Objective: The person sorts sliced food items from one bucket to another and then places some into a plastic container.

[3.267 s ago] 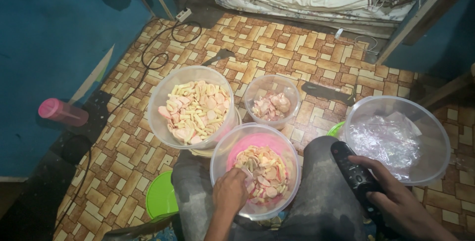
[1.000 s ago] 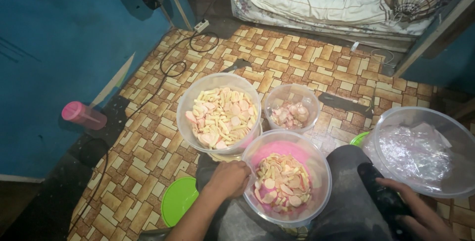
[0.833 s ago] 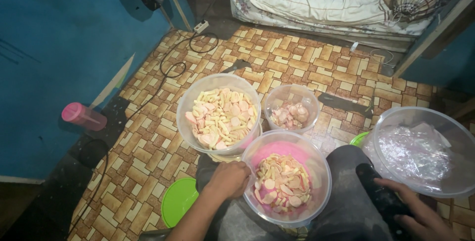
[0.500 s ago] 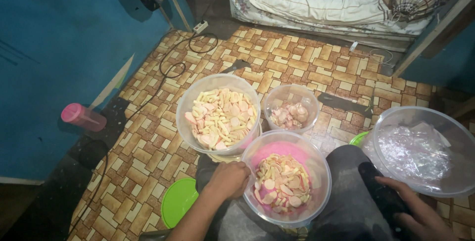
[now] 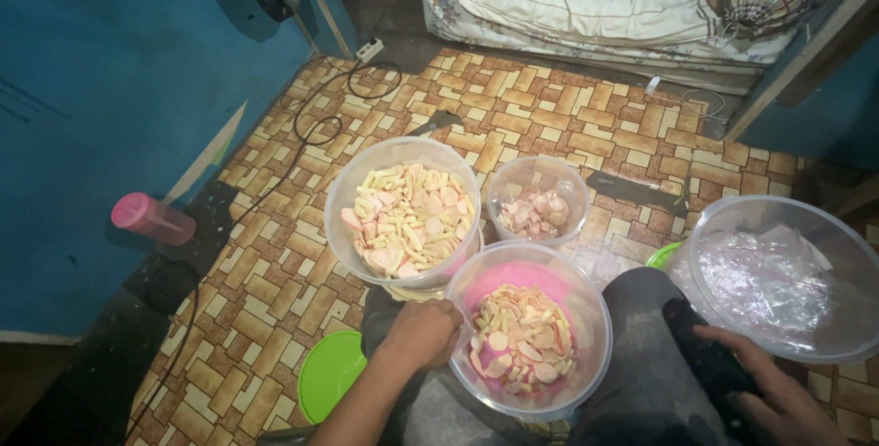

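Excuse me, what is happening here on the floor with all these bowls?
A person sits on a patterned tile floor with several clear plastic bowls in front. The left hand grips the rim of the nearest bowl, which holds pale and pink cut pieces over a pink base. The right hand rests on a dark object on the person's leg. Behind stand a larger bowl of similar pieces, a small bowl of pinkish pieces, and at right a big bowl with clear plastic wrap.
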